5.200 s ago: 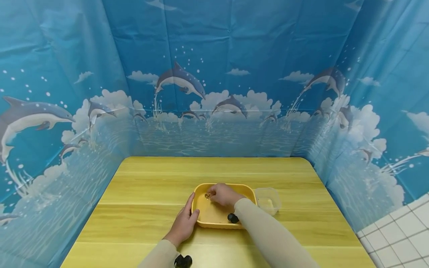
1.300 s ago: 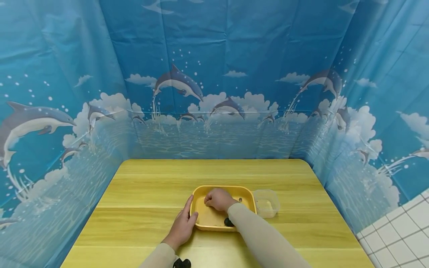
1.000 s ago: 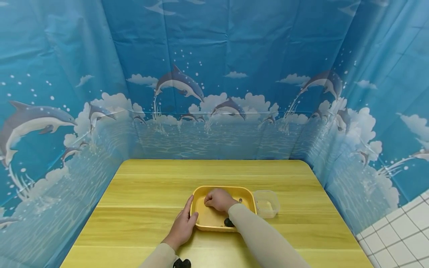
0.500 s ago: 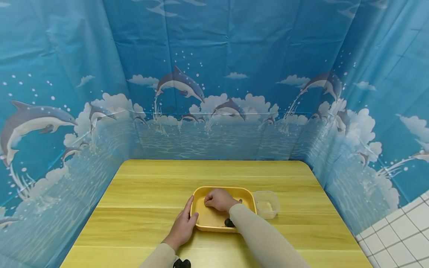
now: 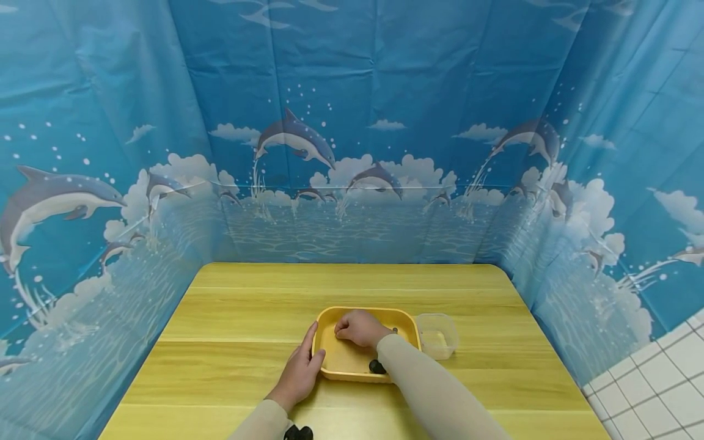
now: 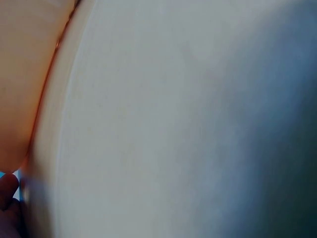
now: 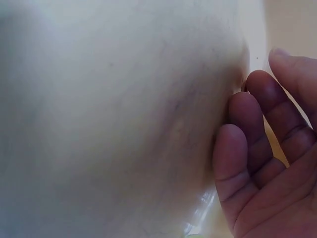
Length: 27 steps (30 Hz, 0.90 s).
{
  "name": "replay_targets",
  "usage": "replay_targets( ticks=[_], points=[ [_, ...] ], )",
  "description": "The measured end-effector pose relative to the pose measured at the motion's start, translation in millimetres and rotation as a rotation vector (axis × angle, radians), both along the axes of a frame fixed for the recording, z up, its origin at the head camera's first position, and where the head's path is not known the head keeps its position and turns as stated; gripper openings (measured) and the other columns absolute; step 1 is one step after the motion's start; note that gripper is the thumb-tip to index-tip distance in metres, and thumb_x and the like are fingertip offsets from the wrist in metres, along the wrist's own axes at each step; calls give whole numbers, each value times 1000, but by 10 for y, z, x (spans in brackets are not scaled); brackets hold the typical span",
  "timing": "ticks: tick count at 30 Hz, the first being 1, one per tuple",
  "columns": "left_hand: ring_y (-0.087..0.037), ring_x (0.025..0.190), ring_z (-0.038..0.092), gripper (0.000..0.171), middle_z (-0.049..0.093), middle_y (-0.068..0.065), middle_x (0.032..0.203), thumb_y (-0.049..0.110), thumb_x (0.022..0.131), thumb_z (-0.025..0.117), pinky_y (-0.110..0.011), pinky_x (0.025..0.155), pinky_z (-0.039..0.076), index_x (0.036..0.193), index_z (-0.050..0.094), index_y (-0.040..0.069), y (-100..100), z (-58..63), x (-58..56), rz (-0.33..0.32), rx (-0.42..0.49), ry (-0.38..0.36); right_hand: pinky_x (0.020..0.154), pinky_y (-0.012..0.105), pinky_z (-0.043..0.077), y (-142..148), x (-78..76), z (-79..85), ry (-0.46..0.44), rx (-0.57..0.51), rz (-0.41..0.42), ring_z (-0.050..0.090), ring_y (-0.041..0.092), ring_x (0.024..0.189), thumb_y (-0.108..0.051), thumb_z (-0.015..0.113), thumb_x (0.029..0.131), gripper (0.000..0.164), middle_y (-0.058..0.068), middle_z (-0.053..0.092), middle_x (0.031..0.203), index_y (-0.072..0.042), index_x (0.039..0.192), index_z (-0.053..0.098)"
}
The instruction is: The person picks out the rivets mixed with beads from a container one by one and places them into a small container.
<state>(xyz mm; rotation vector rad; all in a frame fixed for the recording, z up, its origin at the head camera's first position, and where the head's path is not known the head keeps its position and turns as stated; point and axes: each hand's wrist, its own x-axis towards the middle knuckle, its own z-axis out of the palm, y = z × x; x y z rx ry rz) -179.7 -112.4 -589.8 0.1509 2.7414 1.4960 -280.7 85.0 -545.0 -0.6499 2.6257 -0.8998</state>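
In the head view a yellow tray lies on the wooden table. My left hand holds its left end, fingers along the outer wall and thumb over the rim. Reaching down inside the tray is my right hand, its fingers bent and the fingertips low over the floor. The right wrist view shows my right hand with curled fingers and the thumb apart from the index fingertip; I cannot tell whether anything is held. A small greyish piece lies in the tray by my right wrist.
A clear plastic container stands against the tray's right end. Black wrist cameras sit at my right wrist and left wrist. A blue dolphin-print curtain surrounds the table at the back and sides.
About five seconds ago my right hand held small gold-coloured pieces over the tray; these no longer show. Since about one second ago both hands have stayed almost still.
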Motion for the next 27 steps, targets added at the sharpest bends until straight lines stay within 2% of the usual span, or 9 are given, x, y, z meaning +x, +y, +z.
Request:
replay_targets(
  ticks=[12,23,27],
  points=[
    [-40,139,53,64,53,-21,155,33,112,48,-64,114,42,170,21,30,-12,26,9,-13,0,-5,79,28,54,3,-32,-41,10,1,6,60,4,81,-22,76,98,7,-10,78,94,-20,97,83],
    [-39,141,52,64,52,-19,157,35,112,48,-63,116,41,170,19,34,-7,40,25,-4,8,-36,66,26,50,23,-41,-13,-9,-38,-11,59,8,72,-22,76,97,7,-9,74,85,-18,97,82],
    [-42,143,51,64,50,-21,158,34,112,49,-64,116,40,170,20,32,-8,37,35,-13,9,-27,64,27,52,30,-42,3,-29,-62,-20,60,10,69,-19,76,98,7,-6,73,83,-16,99,82]
  ],
)
